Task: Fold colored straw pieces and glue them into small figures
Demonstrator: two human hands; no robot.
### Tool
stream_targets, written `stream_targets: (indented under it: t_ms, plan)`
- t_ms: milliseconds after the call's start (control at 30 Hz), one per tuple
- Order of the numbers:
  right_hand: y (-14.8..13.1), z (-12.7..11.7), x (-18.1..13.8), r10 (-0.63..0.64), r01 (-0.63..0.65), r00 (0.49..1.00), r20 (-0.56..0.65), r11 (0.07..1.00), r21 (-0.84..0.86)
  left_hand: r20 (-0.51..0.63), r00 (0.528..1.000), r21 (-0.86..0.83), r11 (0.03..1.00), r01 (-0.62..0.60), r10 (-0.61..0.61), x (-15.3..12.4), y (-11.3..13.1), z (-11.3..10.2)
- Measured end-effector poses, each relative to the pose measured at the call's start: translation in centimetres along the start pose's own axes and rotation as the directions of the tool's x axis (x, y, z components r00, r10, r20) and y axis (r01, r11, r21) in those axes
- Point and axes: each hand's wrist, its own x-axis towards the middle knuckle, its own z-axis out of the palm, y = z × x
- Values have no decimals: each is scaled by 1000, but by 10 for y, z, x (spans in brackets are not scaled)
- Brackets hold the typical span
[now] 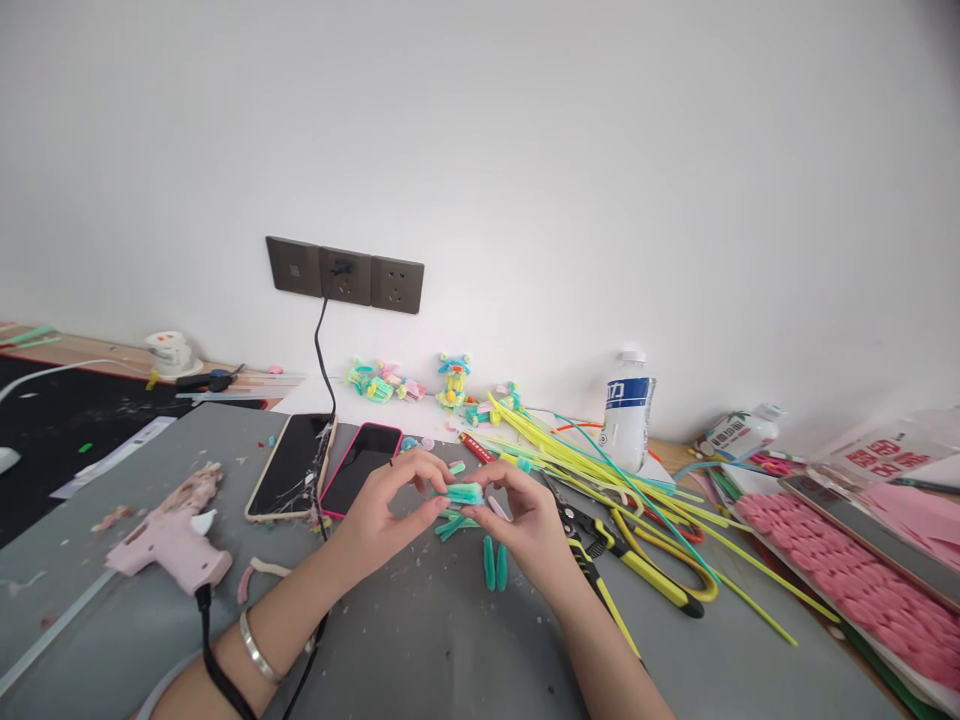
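Both my hands meet over the grey mat (420, 640) and pinch one small teal fuzzy piece (465, 492) between their fingertips. My left hand (386, 505) grips its left end, with a silver bangle on that wrist. My right hand (525, 520) holds its right end. Just below the piece lie short teal stick bits (493, 563) and a few more teal scraps (452, 525) on the mat.
A pink glue gun (169, 540) lies at the left with its black cord. Two phones (292, 465) (361, 467) rest behind my hands. Yellow-handled pliers (637, 560), long yellow and teal sticks (600, 470), a bottle (628, 420), small figures (454, 380) and pink trays (847, 580) fill the right.
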Motion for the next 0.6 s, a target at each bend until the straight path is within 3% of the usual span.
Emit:
stream_targets:
  t_ms: [200, 400, 600]
  plan:
    - [-2, 0, 0, -23, 23, 1000, 0, 1000, 8, -8, 999, -60, 997, 42, -43, -1, 1, 0]
    - [0, 0, 0, -12, 12, 1000, -1, 994, 105, 54, 994, -283, 954, 102, -90, -3, -4, 2]
    - [4, 1, -1, -4, 4, 1000, -3, 994, 112, -12, 999, -239, 970, 45, -50, -2, -4, 1]
